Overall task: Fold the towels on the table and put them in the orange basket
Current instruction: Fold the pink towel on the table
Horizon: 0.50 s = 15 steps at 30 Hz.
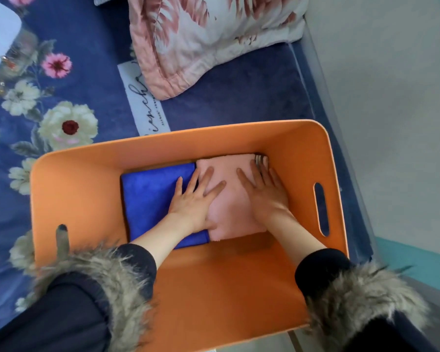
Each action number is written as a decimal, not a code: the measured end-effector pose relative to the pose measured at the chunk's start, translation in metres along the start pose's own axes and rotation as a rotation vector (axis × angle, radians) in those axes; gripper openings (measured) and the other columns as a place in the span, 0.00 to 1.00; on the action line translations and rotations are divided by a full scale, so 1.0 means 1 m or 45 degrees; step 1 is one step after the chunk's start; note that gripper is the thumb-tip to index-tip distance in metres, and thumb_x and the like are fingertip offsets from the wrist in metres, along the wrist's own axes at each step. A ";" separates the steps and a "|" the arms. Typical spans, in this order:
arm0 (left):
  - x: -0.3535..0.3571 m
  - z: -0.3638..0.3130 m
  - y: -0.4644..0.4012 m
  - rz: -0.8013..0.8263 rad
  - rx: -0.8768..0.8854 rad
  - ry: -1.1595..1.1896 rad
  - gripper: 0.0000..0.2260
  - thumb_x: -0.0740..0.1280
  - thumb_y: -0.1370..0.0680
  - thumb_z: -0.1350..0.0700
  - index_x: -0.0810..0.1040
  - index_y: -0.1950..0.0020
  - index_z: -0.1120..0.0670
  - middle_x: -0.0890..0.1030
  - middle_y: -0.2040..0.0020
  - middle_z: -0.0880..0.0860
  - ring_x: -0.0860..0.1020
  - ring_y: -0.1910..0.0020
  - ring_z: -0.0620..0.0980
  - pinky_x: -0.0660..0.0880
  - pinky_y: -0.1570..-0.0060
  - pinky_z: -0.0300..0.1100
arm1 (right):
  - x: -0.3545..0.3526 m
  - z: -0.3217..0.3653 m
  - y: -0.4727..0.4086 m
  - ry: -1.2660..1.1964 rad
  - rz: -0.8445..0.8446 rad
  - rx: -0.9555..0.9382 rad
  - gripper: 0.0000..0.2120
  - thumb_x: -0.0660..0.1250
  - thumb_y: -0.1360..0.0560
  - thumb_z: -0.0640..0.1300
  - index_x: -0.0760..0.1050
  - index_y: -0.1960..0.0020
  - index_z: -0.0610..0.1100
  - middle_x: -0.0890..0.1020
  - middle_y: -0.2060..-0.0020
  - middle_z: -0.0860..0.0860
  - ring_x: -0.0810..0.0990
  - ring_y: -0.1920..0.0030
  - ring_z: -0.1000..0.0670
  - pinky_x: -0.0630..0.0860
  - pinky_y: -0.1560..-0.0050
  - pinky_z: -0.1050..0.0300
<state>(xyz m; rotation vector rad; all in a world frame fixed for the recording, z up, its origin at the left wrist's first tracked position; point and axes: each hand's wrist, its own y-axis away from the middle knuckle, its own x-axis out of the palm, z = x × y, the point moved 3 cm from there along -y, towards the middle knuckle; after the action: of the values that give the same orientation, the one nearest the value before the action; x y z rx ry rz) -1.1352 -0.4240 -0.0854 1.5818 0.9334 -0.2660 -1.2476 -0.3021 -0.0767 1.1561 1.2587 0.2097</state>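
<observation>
Inside the deep orange plastic basket (297,146), both hands lie flat with fingers straight and spread, palms down on folded towels. The left hand (193,201) straddles the seam between two towels: its outer fingers rest on the folded royal-blue microfibre towel (150,196), its thumb and the fingers beside it on the folded pale-pink terry towel (231,207). The right hand (267,194) presses wholly on the pink towel, fingertips reaching its far edge, where a sliver of striped grey cloth (261,158) shows against the basket's far wall. The two towels lie side by side, touching, on the basket floor. Dark sleeves with shaggy grey-brown fur cuffs (112,278) cover both forearms. The basket sits on a navy floral blanket (48,118), with a pink-and-white leaf-print quilted pillow (208,39) beyond it.
</observation>
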 end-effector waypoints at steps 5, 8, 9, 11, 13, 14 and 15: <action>-0.024 0.000 0.042 -0.100 0.050 0.101 0.34 0.61 0.22 0.44 0.43 0.24 0.43 0.39 0.23 0.53 0.36 0.25 0.54 0.40 0.28 0.57 | -0.019 0.008 0.055 -0.590 -0.200 0.129 0.32 0.59 0.23 0.44 0.47 0.24 0.51 0.52 0.24 0.48 0.54 0.26 0.45 0.55 0.29 0.48; -0.043 -0.004 0.081 -0.226 0.055 0.199 0.30 0.59 0.21 0.45 0.47 0.24 0.46 0.45 0.22 0.53 0.38 0.25 0.54 0.41 0.27 0.54 | -0.036 0.012 0.102 -0.629 -0.350 0.176 0.29 0.61 0.24 0.46 0.54 0.26 0.49 0.56 0.25 0.47 0.59 0.28 0.44 0.59 0.31 0.46; -0.051 -0.007 0.094 -0.278 0.072 0.238 0.29 0.58 0.21 0.45 0.48 0.24 0.46 0.47 0.22 0.53 0.39 0.24 0.53 0.41 0.27 0.53 | -0.042 0.013 0.119 -0.624 -0.403 0.199 0.29 0.62 0.24 0.47 0.55 0.26 0.48 0.57 0.26 0.47 0.58 0.28 0.44 0.59 0.31 0.45; -0.069 -0.013 0.122 -0.393 0.133 0.314 0.26 0.57 0.20 0.45 0.52 0.24 0.46 0.51 0.23 0.52 0.41 0.24 0.51 0.42 0.27 0.52 | -0.055 0.014 0.152 -0.645 -0.518 0.262 0.28 0.61 0.23 0.49 0.56 0.26 0.48 0.58 0.26 0.47 0.58 0.27 0.45 0.58 0.30 0.46; -0.084 -0.025 0.149 -0.478 0.215 0.360 0.24 0.56 0.20 0.44 0.56 0.25 0.45 0.54 0.23 0.50 0.44 0.24 0.49 0.42 0.27 0.54 | -0.064 0.013 0.188 -0.681 -0.603 0.333 0.27 0.59 0.22 0.51 0.56 0.26 0.49 0.58 0.26 0.48 0.57 0.27 0.47 0.56 0.30 0.48; -0.090 -0.032 0.162 -0.514 0.256 0.379 0.24 0.56 0.21 0.43 0.57 0.26 0.43 0.55 0.23 0.48 0.45 0.24 0.48 0.42 0.27 0.55 | -0.066 0.013 0.207 -0.696 -0.644 0.379 0.27 0.59 0.22 0.52 0.56 0.26 0.50 0.58 0.26 0.49 0.58 0.27 0.48 0.56 0.30 0.48; -0.097 -0.039 0.173 -0.539 0.298 0.398 0.23 0.56 0.21 0.43 0.58 0.26 0.42 0.56 0.24 0.47 0.46 0.24 0.47 0.42 0.27 0.55 | -0.066 0.012 0.225 -0.724 -0.681 0.436 0.27 0.59 0.23 0.53 0.56 0.26 0.51 0.59 0.26 0.50 0.58 0.27 0.49 0.56 0.30 0.47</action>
<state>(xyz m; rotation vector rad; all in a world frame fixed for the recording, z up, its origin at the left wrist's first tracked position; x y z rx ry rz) -1.0915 -0.4212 0.1121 1.6539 1.5303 -0.4442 -1.1622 -0.2497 0.1361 1.0160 1.0582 -0.7112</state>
